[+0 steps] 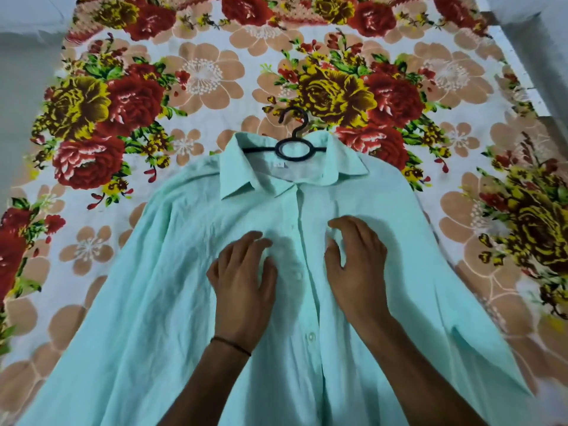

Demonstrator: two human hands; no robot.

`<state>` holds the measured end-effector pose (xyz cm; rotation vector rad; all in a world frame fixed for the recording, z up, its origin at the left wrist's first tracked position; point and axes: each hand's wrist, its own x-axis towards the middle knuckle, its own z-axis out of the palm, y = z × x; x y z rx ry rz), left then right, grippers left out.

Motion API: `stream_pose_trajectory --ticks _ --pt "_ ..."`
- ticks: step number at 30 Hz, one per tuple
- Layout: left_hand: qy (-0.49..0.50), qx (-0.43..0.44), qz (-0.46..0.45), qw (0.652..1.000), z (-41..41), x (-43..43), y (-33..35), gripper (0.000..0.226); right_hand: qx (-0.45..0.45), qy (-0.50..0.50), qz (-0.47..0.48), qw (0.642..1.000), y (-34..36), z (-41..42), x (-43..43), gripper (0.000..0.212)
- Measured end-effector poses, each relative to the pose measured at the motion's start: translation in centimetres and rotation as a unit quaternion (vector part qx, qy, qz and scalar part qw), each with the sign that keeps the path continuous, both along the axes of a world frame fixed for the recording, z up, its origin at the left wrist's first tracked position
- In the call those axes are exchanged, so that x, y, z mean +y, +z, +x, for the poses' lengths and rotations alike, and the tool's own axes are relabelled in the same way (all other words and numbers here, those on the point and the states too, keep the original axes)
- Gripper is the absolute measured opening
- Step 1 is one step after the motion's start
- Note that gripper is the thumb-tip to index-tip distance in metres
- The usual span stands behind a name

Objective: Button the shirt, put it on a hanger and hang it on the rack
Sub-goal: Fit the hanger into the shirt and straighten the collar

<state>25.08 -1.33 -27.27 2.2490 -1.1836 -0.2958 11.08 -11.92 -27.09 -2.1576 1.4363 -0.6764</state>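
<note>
Crinkly mint shirt point(172, 272) on black hanger point(295, 149) — L hand point(242, 281), R hand point(356, 265) rest atop.

Home, a bedroom by the look. Floral bedsheet point(215, 75) spread wide and flat: red and yellow roses, peach blossoms on white. Mint-green shirt point(153, 287) on a black plastic hanger point(294, 149) lies on it. Plain grey surface point(21, 87) past the sheet's left edge.
</note>
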Motion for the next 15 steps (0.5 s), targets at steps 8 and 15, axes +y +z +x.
stream_pose_trajectory --ticks 8,15 --pt "-0.048 0.037 0.092 0.994 -6.8 13.7 0.4 0.042 0.051 0.016 0.088 0.995 0.1 -8.0 11.9 0.028" --pt "-0.091 0.026 0.238 0.967 -9.3 23.8 0.0 0.087 0.11 0.06 0.062 0.99 -0.4 -15.5 18.6 0.033"
